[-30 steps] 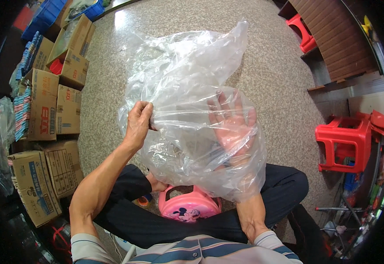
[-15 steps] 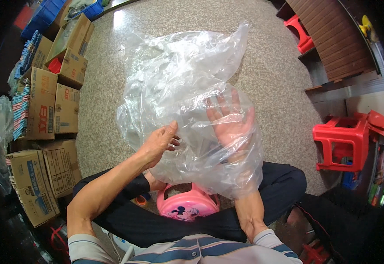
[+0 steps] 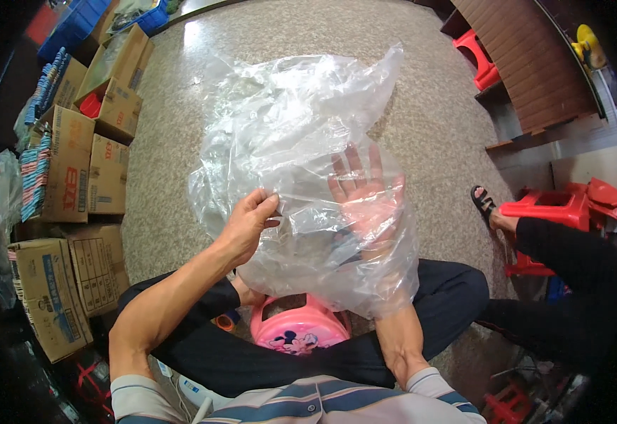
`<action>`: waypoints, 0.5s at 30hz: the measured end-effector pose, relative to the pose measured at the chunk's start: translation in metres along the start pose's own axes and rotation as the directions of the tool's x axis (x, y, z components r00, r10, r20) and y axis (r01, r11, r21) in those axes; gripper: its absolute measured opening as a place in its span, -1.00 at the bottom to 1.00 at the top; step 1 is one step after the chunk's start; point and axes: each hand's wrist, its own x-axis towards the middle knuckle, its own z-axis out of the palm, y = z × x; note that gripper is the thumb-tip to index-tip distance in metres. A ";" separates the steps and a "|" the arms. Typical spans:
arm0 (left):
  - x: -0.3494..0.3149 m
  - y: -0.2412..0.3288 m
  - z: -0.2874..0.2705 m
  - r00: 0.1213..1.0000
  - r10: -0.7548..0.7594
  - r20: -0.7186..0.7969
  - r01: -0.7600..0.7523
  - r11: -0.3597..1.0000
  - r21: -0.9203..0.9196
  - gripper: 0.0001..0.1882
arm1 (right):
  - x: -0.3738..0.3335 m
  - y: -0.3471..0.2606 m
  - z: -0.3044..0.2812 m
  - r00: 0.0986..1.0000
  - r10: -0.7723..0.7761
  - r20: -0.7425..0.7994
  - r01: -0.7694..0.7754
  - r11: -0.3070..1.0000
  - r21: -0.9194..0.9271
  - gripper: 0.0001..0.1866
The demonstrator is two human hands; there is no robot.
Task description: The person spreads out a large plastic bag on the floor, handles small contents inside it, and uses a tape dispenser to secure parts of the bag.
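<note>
- Drawn closed since moments ago, the left hand (image 3: 247,223) is pinched onto the clear bag (image 3: 291,127), so film is held from outside.
- Inside, the right hand (image 3: 368,205) is spread, grasping nothing.

The person's bare left hand (image 3: 248,225) reached over the left part of the clear, crinkled plastic bag (image 3: 308,127), thumb and bent forefinger meeting at the film, the other fingers curled. The bare left forearm (image 3: 167,297) slanted in from the bag's near left side. The bare right hand (image 3: 368,205) showed through the bag's film, palm toward the wearer, fingers straight and parted, thumb outward. The bare right forearm (image 3: 399,336) emerged at the bag's near edge, almost straight
</note>
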 end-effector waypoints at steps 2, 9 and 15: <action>-0.004 -0.007 -0.001 1.000 -0.017 -0.023 0.016 0.999 -0.033 -0.70 | -0.001 0.002 -0.003 1.000 -0.006 -0.028 0.006 1.000 -0.013 -0.21; -0.014 -0.019 0.000 0.975 -0.188 0.118 0.166 0.970 0.176 -0.51 | 0.000 0.018 -0.003 0.996 0.037 -0.086 -0.032 0.998 0.051 -0.22; -0.004 -0.002 -0.024 0.982 -0.096 -0.164 0.070 0.985 -0.158 -0.78 | 0.012 -0.003 -0.064 0.992 0.016 -0.127 -0.043 0.976 -0.212 -0.18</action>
